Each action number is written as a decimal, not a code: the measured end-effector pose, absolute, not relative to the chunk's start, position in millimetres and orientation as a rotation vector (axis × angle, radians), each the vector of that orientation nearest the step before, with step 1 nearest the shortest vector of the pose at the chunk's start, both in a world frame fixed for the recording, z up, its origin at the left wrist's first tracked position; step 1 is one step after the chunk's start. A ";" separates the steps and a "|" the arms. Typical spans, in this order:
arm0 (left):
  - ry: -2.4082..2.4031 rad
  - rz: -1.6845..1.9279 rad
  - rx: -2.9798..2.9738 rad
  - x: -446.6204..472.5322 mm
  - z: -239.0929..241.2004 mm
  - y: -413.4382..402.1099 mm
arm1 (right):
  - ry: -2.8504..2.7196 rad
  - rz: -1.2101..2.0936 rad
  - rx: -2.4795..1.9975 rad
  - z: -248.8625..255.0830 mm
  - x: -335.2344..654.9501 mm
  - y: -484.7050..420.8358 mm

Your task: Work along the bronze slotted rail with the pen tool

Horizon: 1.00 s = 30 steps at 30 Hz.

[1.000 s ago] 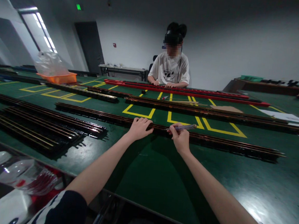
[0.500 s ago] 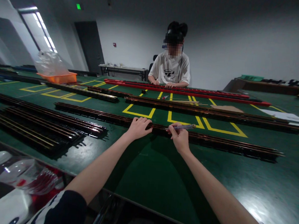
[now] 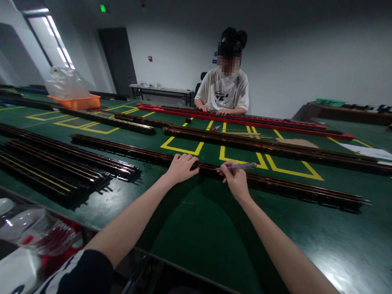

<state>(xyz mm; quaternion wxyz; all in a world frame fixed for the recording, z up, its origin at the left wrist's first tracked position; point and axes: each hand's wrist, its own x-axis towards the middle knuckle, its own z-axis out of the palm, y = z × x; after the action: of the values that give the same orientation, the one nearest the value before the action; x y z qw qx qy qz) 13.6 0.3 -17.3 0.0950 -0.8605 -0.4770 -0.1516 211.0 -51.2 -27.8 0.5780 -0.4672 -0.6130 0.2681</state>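
Observation:
A long dark rail with copper strips (image 3: pixel 297 189) lies across the green table (image 3: pixel 209 238) in front of me. My left hand (image 3: pixel 181 167) rests on top of this rail, fingers curled over it. My right hand (image 3: pixel 236 179) is just to the right, touching the same rail and pinching a clear pen-like tool (image 3: pixel 240 167) that points left along it. The tool's tip sits on the rail between my hands.
More rails lie stacked at the left (image 3: pixel 55 163) and in rows farther back (image 3: pixel 270 146). Red rails (image 3: pixel 245 120) lie before a seated person in a white shirt (image 3: pixel 225 91). An orange bin (image 3: pixel 75 100) stands far left; a water bottle (image 3: pixel 23 226) lies near me.
Both hands stay on the rail; the right hand and its tool have shifted very slightly. The person opposite has barely moved.

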 end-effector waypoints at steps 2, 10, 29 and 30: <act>-1.415 -0.455 -2.552 13.7 -17.5 -0.1 | -1.431 0.649 -1.084 -27.6 211.9 -51.0; -1.412 -0.478 -2.566 13.3 -19.3 0.7 | -1.411 0.682 -1.060 -26.1 212.5 -51.1; -1.410 -0.473 -2.547 13.2 -21.0 1.6 | -1.388 0.702 -1.067 -28.5 213.0 -49.3; -1.408 -0.475 -2.546 13.2 -21.2 1.6 | -1.389 0.702 -1.068 -28.6 213.0 -49.3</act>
<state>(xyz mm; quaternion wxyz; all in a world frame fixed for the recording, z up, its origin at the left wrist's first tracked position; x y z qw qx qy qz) 13.2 1.6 -21.2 0.0967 -0.8595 -0.4755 -0.1604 213.0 -49.3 -28.6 0.5867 -0.4581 -0.5961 0.3011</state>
